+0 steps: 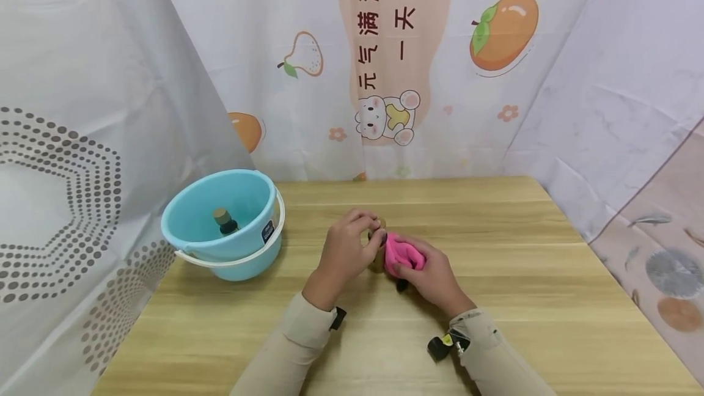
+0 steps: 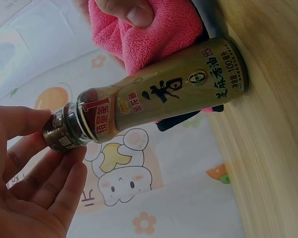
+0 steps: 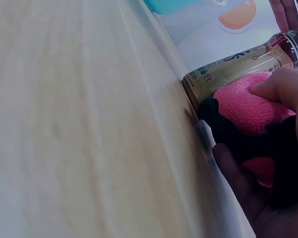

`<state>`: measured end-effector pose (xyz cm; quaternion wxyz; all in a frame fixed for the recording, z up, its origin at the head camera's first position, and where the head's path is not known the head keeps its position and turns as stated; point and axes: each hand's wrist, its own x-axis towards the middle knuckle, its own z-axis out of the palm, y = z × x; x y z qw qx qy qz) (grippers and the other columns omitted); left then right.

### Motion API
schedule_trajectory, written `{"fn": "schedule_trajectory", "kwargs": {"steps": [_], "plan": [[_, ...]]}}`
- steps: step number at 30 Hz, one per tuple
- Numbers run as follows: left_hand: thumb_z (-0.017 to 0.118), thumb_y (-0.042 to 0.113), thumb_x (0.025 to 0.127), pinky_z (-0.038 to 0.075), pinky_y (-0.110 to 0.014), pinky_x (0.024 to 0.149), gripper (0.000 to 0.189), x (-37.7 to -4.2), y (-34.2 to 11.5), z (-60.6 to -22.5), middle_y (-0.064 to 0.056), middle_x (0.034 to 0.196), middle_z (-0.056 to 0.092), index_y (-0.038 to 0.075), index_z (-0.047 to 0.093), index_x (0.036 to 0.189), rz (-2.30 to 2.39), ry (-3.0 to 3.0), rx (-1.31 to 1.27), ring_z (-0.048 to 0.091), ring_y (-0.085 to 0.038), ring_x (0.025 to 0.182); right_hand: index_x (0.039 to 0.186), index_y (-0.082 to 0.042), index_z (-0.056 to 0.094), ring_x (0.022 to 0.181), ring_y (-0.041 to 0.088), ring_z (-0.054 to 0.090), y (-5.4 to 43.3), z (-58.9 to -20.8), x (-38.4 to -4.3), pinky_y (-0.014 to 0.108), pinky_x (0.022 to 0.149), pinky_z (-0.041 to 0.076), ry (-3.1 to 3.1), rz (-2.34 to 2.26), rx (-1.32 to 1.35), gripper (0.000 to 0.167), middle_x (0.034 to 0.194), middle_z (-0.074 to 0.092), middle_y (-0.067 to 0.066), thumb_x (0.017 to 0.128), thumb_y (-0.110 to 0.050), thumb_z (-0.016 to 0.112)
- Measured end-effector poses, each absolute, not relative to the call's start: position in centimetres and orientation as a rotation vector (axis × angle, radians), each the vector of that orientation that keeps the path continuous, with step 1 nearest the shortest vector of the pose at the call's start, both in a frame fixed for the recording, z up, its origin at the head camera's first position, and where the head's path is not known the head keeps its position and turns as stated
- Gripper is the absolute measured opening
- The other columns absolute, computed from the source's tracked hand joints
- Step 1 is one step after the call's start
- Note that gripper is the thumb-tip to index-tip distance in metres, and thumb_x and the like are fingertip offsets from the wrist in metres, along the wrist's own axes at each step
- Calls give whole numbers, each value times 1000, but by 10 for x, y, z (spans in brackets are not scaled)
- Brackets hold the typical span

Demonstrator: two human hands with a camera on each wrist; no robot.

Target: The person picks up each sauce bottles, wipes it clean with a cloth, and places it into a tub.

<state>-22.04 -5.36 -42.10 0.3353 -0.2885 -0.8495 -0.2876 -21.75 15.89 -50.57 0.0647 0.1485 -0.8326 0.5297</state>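
A bottle (image 2: pixel 174 89) and a pink-and-black cloth (image 2: pixel 154 37) were between two hands.
Toward the middle of the wooden table (image 1: pixel 522 249), the bottle stood upright; the left hand (image 1: pixel 346 243) pinched its cap (image 2: pixel 58 133), while the right hand (image 1: pixel 434 271) gripped the cloth against its right side. A blue bucket (image 1: pixel 247 264) stood to the left, holding a dark container (image 1: pixel 222 217).

Place: cloth-screened tabletop booth; wider premises indeterminable. Wood-grain table (image 1: pixel 528 274), one. Fruit-print curtain (image 1: pixel 324 102), white, directly behind table. Dot-patterned curtain (image 1: pixel 110 139), pale grey, left of table. Marbled curtain (image 1: pixel 599 121), right of table. Leaf-print panel (image 1: pixel 671 231), farther right of table.
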Motion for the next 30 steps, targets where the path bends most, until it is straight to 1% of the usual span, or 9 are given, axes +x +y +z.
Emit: {"fn": "schedule_trajectory", "kwargs": {"steps": [9, 14, 18, 21, 25, 27, 30], "plan": [[78, 14, 92, 63, -26, 79, 6, -222, -53, -423, -4, 101, 74, 8, 79, 91, -731, -2238, -742, 74, -17, 91, 134, -31, 68, 110, 17, 65, 159, -506, -216, 24, 89, 57, -2491, 1615, 434, 52, 129, 70, -3, 86, -22, 86], [78, 14, 92, 63, -27, 76, 7, -221, -54, -421, -4, 101, 75, 8, 79, 90, -728, -2228, -742, 74, -17, 89, 132, -33, 69, 110, 16, 66, 157, -505, -216, 23, 89, 57, -2418, 1633, 460, 51, 127, 70, -5, 85, -23, 87], [78, 15, 92, 63, -27, 75, 8, -220, -54, -419, -5, 100, 75, 8, 79, 89, -730, -2233, -733, 75, -18, 88, 134, -33, 68, 114, 16, 65, 156, -504, -216, 20, 91, 56, -2330, 1685, 510, 53, 131, 68, -7, 86, -22, 87], [78, 16, 93, 63, -27, 76, 8, -219, -54, -419, -5, 101, 75, 8, 79, 90, -726, -2252, -726, 75, -18, 89, 138, -28, 66, 118, 17, 63, 155, -503, -215, 19, 93, 56, -2261, 1742, 558, 55, 139, 65, -2, 88, -17, 85], [77, 15, 93, 63, -26, 76, 8, -220, -54, -419, -4, 101, 75, 8, 79, 90, -716, -2256, -730, 75, -17, 90, 142, -19, 64, 117, 16, 63, 154, -502, -214, 19, 88, 58, -2184, 1825, 578, 57, 143, 62, 7, 88, -7, 82], [78, 15, 93, 63, -26, 75, 7, -221, -54, -419, -4, 101, 75, 8, 78, 90, -715, -2246, -735, 75, -17, 89, 142, -16, 63, 114, 16, 63, 154, -501, -214, 21, 84, 60, -2147, 1857, 569, 59, 144, 61, 9, 88, -3, 81], [78, 14, 92, 62, -26, 73, 7, -221, -54, -419, -4, 100, 75, 8, 79, 90, -706, -2237, -737, 75, -17, 88, 142, -15, 63, 117, 16, 62, 154, -500, -214, 22, 85, 61, -2104, 1875, 572, 59, 146, 59, 9, 88, -1, 81]]}}
